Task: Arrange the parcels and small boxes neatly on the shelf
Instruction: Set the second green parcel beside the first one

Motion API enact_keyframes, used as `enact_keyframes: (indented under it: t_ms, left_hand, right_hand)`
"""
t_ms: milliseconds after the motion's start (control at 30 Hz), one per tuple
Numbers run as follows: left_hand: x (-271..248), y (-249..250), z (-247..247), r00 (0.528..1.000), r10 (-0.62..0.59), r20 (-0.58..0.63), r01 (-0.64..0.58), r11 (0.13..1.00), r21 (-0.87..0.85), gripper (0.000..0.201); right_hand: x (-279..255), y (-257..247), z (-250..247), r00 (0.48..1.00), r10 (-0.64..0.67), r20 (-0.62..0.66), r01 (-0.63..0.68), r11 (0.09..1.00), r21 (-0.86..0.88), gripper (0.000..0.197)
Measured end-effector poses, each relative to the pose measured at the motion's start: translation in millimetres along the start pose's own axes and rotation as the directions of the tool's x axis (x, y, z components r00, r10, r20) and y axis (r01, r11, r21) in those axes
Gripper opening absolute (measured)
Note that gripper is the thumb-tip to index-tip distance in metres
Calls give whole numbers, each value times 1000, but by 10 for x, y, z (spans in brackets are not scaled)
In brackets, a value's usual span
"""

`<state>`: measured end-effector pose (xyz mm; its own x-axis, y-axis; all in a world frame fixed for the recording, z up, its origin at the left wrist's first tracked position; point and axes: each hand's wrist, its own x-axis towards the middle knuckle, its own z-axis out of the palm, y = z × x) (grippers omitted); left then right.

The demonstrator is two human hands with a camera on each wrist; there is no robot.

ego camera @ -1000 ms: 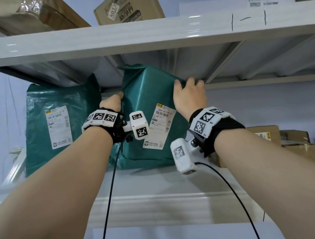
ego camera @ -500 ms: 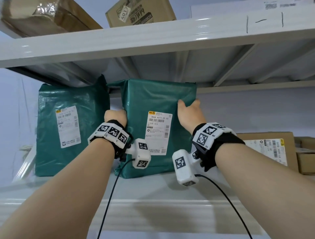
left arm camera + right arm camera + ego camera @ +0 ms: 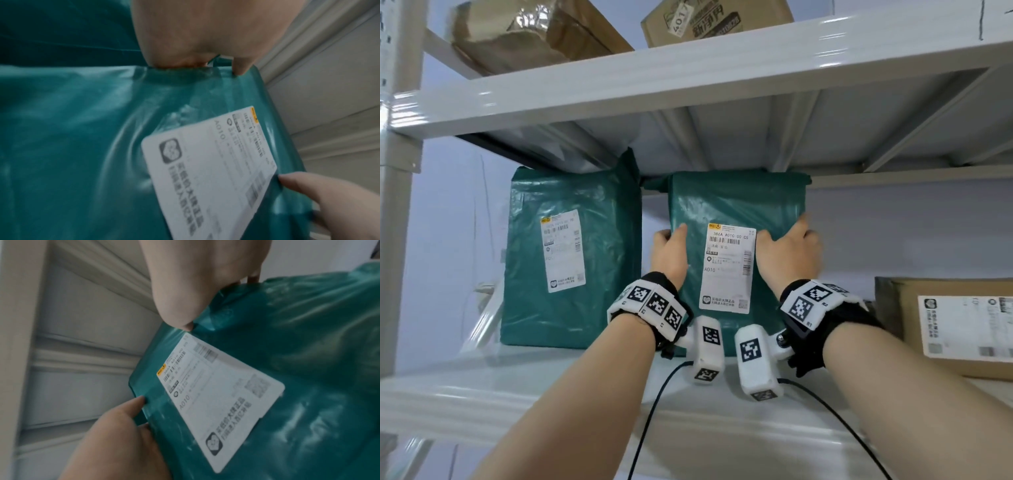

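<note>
Green parcel (image 3: 736,219): now standing squarer and upright, hands having dropped from its top to mid-height. It is sitting mid-shelf (image 3: 688,421), just beside a second green parcel (image 3: 571,253) toward the left edge, a brown box (image 3: 945,325) at the right. Left hand (image 3: 669,255) and right hand (image 3: 787,253) are gripping its side edges, thumbs on the front; the film is looking soft and slippery, so edges are probably suiting best.

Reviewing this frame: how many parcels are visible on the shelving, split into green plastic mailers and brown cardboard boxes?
Green plastic mailers: 2, left mailer and held mailer.
Brown cardboard boxes: 3, two on the upper shelf and one at the right.
Total: 5
</note>
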<state>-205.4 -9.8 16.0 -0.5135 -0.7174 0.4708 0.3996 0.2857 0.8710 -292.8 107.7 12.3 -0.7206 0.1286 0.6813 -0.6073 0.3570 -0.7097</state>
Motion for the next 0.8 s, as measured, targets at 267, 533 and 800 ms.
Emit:
enact_keyframes:
  t_ms: [267,533,800]
  left_hand:
    - [126,-205,9,997,59,-42,-61,997,-50,37]
    - [126,-230,-41,990,106,-97,-115,989,-90,42]
    - [85,-264,-92,983,78,-167,-101,985,-137,21]
  right_hand:
    - [6,18,185,998,-11,-61,13,999,33,75]
    - [10,32,127,997,-43,-69,51,991,123,71]
    - [-12,35,91,999,-28,-45,34,991,129,72]
